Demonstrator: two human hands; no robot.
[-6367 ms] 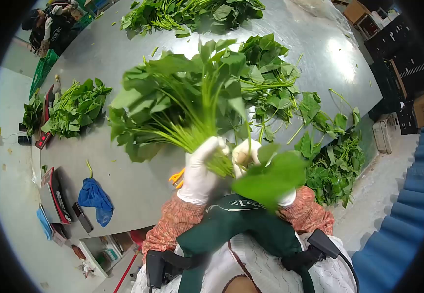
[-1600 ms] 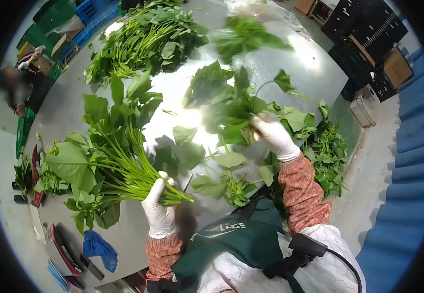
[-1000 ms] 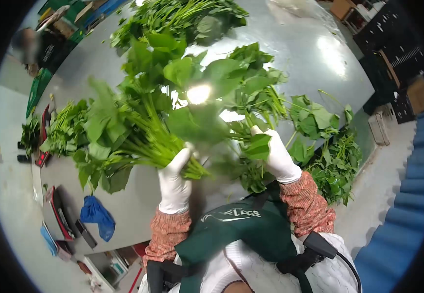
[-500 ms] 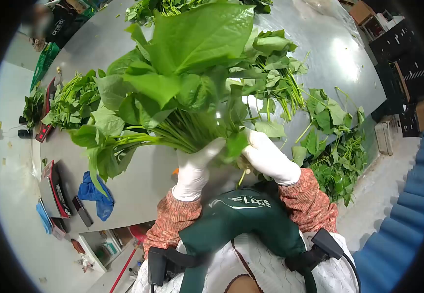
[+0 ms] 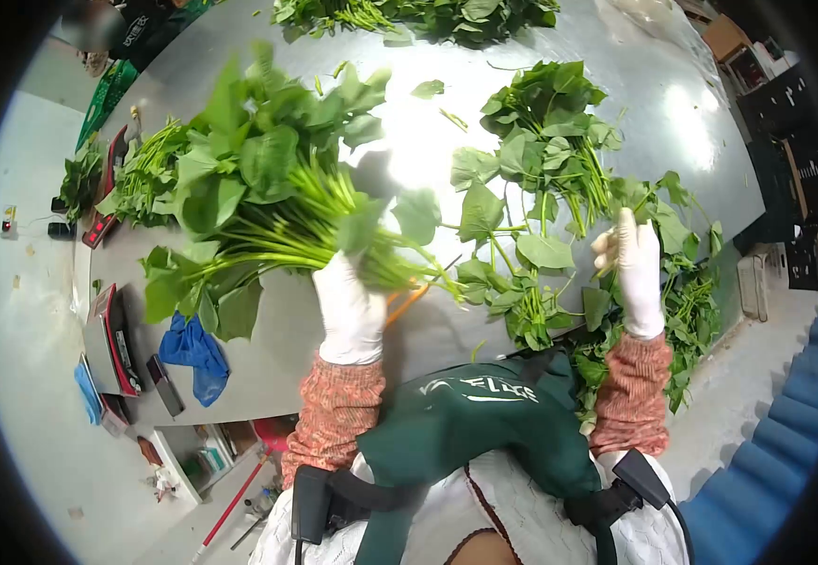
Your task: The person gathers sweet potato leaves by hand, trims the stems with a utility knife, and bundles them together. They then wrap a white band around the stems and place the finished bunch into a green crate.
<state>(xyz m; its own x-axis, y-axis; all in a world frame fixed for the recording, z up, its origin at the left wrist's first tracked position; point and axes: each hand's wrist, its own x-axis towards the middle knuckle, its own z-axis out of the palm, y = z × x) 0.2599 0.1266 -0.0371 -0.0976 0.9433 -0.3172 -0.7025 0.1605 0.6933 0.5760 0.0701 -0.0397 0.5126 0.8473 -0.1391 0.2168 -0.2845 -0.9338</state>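
My left hand point(image 5: 348, 315), in a white glove, is closed around the stems of a large bunch of leafy greens point(image 5: 268, 179). The leaves spread up and to the left, and the cut stem ends point right. My right hand point(image 5: 635, 273), also gloved, is raised at the right beside loose leafy stems point(image 5: 668, 221). Its fingers are partly bent and apart, with nothing clearly held. Between my hands, more greens point(image 5: 545, 141) lie on the metal table point(image 5: 315, 377), with a small cluster of leaves point(image 5: 531, 311) nearer me. An orange object point(image 5: 407, 303) shows partly behind the stems.
More greens point(image 5: 465, 19) lie at the table's far side, and a bunch point(image 5: 150, 174) sits at the left by red-edged scales point(image 5: 112, 339). A blue plastic bag point(image 5: 192, 353) lies near a dark box-like object point(image 5: 164, 386). Greens point(image 5: 691, 311) hang at the right edge.
My right hand has left the bunch and moved right to the loose stems. My left hand still grips the bunch, now lower and tilted left.
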